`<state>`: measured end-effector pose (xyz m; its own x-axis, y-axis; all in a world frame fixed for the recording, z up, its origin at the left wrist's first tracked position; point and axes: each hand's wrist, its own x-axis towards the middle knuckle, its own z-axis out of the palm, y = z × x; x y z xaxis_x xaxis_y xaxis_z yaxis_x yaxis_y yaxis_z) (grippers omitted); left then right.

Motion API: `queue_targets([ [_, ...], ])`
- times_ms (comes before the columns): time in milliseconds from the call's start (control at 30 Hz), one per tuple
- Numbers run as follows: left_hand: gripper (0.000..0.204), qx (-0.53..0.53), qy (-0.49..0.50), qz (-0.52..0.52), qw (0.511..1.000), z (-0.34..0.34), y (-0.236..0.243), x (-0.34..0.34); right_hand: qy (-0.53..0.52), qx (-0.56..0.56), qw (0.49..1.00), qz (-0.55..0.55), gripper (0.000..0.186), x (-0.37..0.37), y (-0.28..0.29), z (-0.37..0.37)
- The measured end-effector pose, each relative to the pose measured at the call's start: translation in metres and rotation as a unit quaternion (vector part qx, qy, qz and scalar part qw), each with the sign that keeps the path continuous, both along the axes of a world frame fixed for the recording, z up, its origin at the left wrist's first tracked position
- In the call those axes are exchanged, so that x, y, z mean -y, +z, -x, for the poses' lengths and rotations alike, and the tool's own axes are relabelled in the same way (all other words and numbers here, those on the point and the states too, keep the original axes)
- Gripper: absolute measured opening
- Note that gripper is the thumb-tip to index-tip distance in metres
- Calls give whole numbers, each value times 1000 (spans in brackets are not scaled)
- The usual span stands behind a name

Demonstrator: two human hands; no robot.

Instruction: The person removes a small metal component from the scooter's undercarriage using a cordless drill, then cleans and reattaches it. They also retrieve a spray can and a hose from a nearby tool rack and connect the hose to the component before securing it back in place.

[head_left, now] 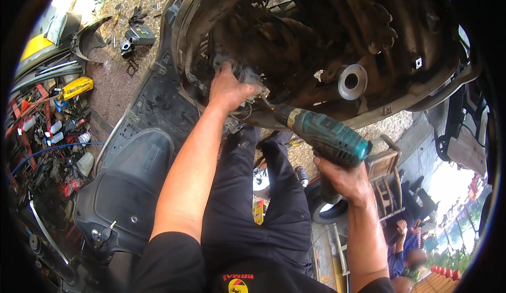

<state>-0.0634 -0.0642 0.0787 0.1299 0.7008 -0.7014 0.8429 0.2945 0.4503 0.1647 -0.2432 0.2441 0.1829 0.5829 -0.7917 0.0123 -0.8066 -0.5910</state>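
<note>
My right hand (342, 179) is wrapped round the grip of a teal and black cordless drill (329, 135), held level. The drill's nose points left, and its thin bit reaches the edge of a grey metal part (247, 77). My left hand (227, 90) is closed on that part, thumb stretched along it toward the bit and fingers mostly hidden behind it. The part sits just inside the open, dirty body shell (311, 103) of a scooter or similar vehicle. Whether the bit is in a screw there, I cannot make out.
At left lies a black scooter floor panel (139, 156), with a heap of loose parts (58, 135) and a yellow-handled tool (77, 88) beyond it. A wooden stool (385, 166) and a tyre (329, 211) stand at right. Another person (406, 251) sits at lower right.
</note>
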Motion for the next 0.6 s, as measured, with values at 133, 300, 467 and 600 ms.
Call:
queue_targets([
  [133, 114, 10, 1, 0, 1000, 1, -1, -1, -3, -4, 1000, -6, 34, 1, -1, -1],
  [300, 115, 15, -4, 3, 1000, 3, -4, -2, -1, 3, 1000, 22, 35, 3, -3, 0],
  [467, 117, 11, -4, -5, 1000, 3, -6, -1, -22, -5, 1000, -18, 35, 4, -7, 4],
  [600, 117, 4, -7, 1, 1000, 2, -5, -1, -17, 2, 1000, -2, 35, 6, -9, 4],
])
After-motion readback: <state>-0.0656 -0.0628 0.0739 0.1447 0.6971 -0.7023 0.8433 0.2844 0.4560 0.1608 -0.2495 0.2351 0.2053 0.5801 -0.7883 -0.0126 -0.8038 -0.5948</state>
